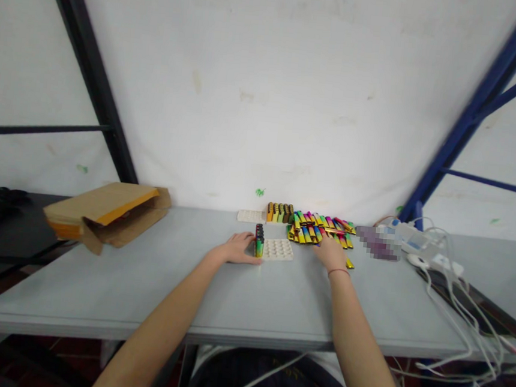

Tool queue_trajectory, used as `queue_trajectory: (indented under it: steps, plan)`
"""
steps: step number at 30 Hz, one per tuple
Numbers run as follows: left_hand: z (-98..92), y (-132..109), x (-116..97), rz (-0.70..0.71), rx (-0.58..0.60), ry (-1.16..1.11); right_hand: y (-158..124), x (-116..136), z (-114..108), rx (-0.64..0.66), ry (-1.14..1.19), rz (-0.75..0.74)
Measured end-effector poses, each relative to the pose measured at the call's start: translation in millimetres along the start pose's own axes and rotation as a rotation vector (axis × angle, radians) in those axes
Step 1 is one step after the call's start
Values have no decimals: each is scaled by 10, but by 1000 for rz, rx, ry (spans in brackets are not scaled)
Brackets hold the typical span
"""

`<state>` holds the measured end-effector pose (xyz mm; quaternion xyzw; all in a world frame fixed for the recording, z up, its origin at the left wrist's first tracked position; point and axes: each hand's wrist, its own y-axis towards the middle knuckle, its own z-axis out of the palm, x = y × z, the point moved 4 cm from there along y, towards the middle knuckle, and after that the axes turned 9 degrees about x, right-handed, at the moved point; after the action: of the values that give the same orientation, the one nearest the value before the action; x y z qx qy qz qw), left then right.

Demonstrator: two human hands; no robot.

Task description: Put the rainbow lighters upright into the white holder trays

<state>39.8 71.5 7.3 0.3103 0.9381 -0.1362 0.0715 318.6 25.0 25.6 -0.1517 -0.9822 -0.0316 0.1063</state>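
My left hand (239, 248) rests at the left end of a white tray with round holes (279, 249), its fingers spread around a short row of upright multicoloured lighters (260, 242). The rest of that tray shows bare holes. My right hand (330, 254) reaches to the near edge of a pile of shiny multicoloured lighters (311, 233) lying on their sides; its fingertips are bent down and what they hold, if anything, is too small to make out. One loose lighter (350, 263) lies just right of this hand.
Behind stand upright yellow and dark lighters (280, 212) beside another white tray (251, 216) against the wall. An open cardboard box (107, 210) lies at the left. White cables and a power strip (412, 237) are at the right, near a blurred purple item (378, 243).
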Motion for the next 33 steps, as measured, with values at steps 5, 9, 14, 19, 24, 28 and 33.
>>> queue_trajectory:
  steps: [5, 9, 14, 19, 24, 28, 33]
  plan:
    - [-16, -18, -27, 2, 1, 0, 3, 42, 95, 119, -33, 40]
    - [-13, -19, -26, 1, 10, -4, 10, 103, 178, 133, -48, -33]
    - [-1, -1, -2, 20, -4, -7, 11, 162, 227, 130, -12, -99]
    - [13, 35, 30, 34, -57, -30, 52, 294, 102, 11, 461, -342]
    - [14, 49, 39, 37, -66, -39, 46, 404, 58, -46, 986, -551]
    - [21, 63, 50, 53, -65, -28, -3, 513, 113, 75, 1252, -558]
    - [35, 77, 71, 62, -82, -33, -14, 560, 109, 86, 1411, -376]
